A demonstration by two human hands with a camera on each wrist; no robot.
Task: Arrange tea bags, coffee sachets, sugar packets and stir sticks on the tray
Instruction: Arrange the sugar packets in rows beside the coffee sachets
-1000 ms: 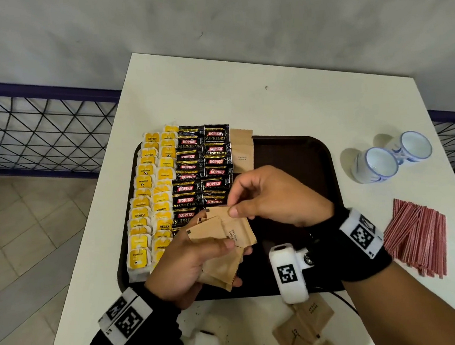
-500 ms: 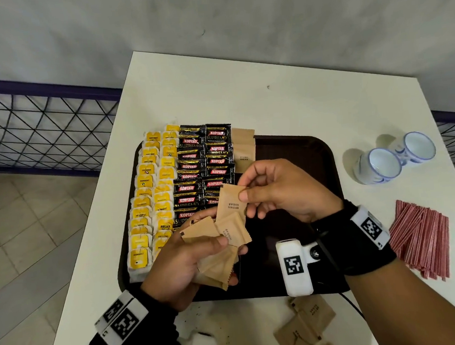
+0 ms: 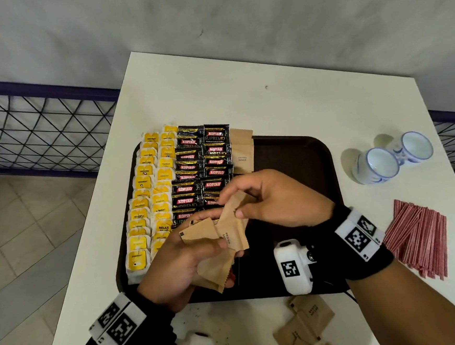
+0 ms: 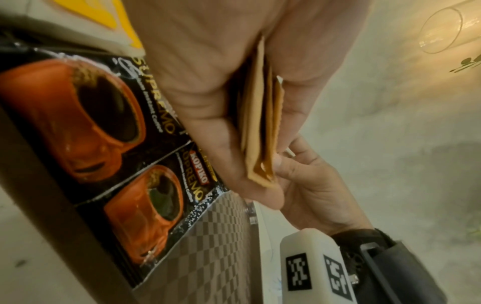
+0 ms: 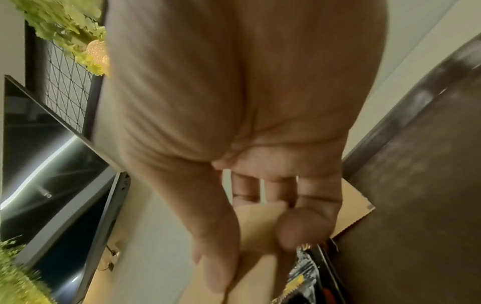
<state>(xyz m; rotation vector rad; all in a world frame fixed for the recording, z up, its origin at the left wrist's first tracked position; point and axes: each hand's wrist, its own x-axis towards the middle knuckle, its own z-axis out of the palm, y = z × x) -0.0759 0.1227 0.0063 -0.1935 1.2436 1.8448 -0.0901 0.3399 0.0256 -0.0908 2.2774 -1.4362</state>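
On the dark brown tray (image 3: 301, 153), yellow tea bags (image 3: 152, 194) fill two columns at the left, with black coffee sachets (image 3: 204, 163) beside them. Two brown sugar packets (image 3: 242, 152) lie at the far end of the adjoining column. Above the tray's near half, my left hand (image 3: 222, 254) grips a fanned stack of sugar packets (image 3: 214, 266), seen edge-on in the left wrist view (image 4: 260, 123). My right hand (image 3: 233, 206) pinches one packet (image 3: 232, 218) (image 5: 260, 230) standing out of that stack. Red stir sticks (image 3: 419, 236) lie on the table to the right.
Two blue-and-white cups (image 3: 391, 156) stand right of the tray. More loose sugar packets (image 3: 306, 326) lie on the table's near edge. The white table (image 3: 242, 97) has a wire fence (image 3: 40, 127) to its left and a grey wall behind it.
My right hand has drawn one sugar packet up out of the stack and now holds it tilted over the coffee sachets. The left hand has stayed in place.
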